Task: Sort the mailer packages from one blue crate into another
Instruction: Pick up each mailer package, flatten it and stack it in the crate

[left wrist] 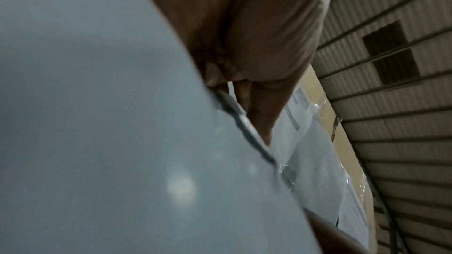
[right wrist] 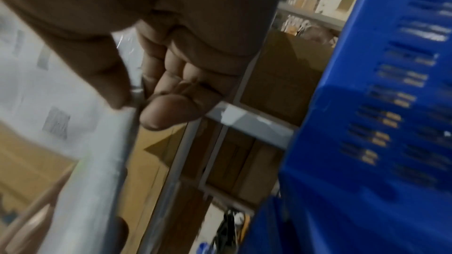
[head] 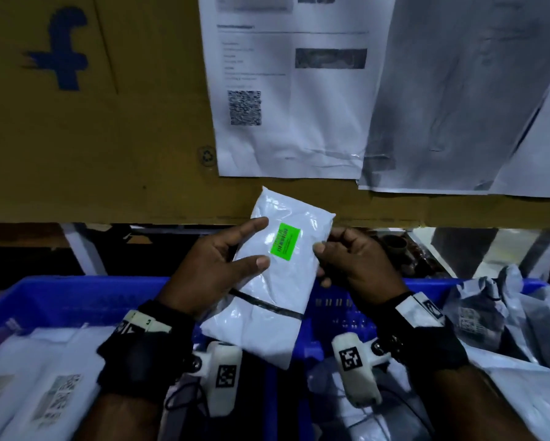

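Observation:
A white mailer package with a green label is held up above two blue crates, tilted with its top to the right. My left hand holds its left edge, thumb on the front and fingers behind. My right hand pinches its right edge between thumb and curled fingers. The left wrist view is filled by the package's back. The right wrist view shows the thumb and a fingertip pinching the package edge. The left blue crate holds several white mailers. The right blue crate holds grey mailers.
A cardboard wall with a blue logo stands just behind the crates, with printed sheets and plastic sleeves taped on it. Under its lower edge a metal rack frame and dark shelf space show. Cardboard boxes sit on shelves beyond.

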The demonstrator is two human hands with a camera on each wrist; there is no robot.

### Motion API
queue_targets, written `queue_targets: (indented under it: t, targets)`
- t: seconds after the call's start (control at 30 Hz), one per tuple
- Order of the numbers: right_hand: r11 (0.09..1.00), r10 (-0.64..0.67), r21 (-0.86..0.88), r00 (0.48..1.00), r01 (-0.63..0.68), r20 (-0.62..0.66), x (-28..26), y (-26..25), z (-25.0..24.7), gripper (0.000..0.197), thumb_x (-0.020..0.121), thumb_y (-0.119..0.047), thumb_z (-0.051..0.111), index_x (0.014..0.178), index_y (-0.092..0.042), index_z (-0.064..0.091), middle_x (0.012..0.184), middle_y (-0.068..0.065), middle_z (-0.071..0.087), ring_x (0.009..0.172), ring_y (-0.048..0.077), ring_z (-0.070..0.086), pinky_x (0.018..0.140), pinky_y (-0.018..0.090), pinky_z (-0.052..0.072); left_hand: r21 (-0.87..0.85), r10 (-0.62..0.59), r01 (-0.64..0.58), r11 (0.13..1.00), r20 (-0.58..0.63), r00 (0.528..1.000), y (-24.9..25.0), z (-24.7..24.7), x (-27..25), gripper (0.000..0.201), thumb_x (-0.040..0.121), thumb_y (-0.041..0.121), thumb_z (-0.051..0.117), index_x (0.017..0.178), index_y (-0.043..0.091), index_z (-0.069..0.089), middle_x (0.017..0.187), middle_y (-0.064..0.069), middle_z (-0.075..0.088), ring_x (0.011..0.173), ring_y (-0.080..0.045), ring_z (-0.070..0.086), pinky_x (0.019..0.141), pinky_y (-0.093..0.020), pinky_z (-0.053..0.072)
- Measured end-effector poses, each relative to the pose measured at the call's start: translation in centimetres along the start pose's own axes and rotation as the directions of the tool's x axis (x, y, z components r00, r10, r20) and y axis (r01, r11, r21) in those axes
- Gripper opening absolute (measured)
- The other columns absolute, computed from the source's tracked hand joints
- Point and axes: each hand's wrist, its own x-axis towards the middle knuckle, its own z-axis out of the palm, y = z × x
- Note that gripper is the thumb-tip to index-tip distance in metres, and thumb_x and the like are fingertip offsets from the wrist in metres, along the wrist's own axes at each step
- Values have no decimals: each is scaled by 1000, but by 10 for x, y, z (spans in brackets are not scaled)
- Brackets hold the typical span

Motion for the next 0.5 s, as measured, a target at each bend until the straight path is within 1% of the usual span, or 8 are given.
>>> queue_targets:
  t: [0.07,0.13,0.17,0.23,0.3,0.37,0.43,0.5]
  targets:
    - [998,43,-43,998,-41,36,-3,5,14,10,90,1,60,98,-4,63,70,14,65,51,17,58,43,25,47,188,8,-13,982,30,1000,9,-22,-9,50,83,-7,67,124,21,64,124,14,66,116,-2,58,91,-16,47]
    - [990,125,-81,987,-117,98,-4,9,34,10,91,-2,61,101,0,62,74,19,66,54,20,60,45,27,50,328,-34,19,944,39,999,17,-49,-18,47,85,-1,68,122,27,65,123,15,66,112,-5,55,96,-23,43]
    - [981,168,-118,977,-154,128,-3,11,45,13,91,-6,63,102,2,61,76,21,67,57,23,61,47,28,52,366,-58,42,930,33,998,20,-62,-22,47,85,0,69,122,28,66,124,15,65,113,-5,53,100,-27,43]
    - [957,227,-222,960,-188,166,2,9,70,11,90,-9,66,96,-1,62,75,19,68,59,23,63,49,30,54,392,-78,64,918,21,997,25,-83,-29,49,85,-4,68,126,22,64,130,11,62,123,-4,53,107,-31,42]
    - [934,262,-299,945,-198,193,12,5,95,7,91,-7,65,85,-5,61,72,18,66,56,21,62,48,30,56,380,-82,78,922,-7,997,27,-101,-34,52,84,-9,66,130,15,59,135,5,59,127,-5,51,107,-29,42]
    - [907,307,-353,933,-229,185,23,2,119,16,92,-3,62,77,-7,57,70,20,63,53,21,61,47,30,57,361,-117,131,923,-58,991,24,-118,-40,55,84,-11,64,134,10,56,126,2,61,114,-7,55,96,-27,47]
    - [860,375,-428,913,-278,160,32,10,138,21,92,0,61,74,-5,51,67,19,60,48,20,60,45,30,57,330,-185,212,920,-110,976,16,-138,-46,51,86,-13,62,134,2,54,102,-3,66,85,-9,59,75,-25,51]
    - [779,493,-515,857,-357,152,37,28,152,17,91,3,61,77,-1,53,67,20,61,49,23,61,50,37,58,352,-260,297,888,-150,954,4,-157,-54,45,88,-14,57,132,-4,52,88,-9,62,61,-3,60,55,-17,49]
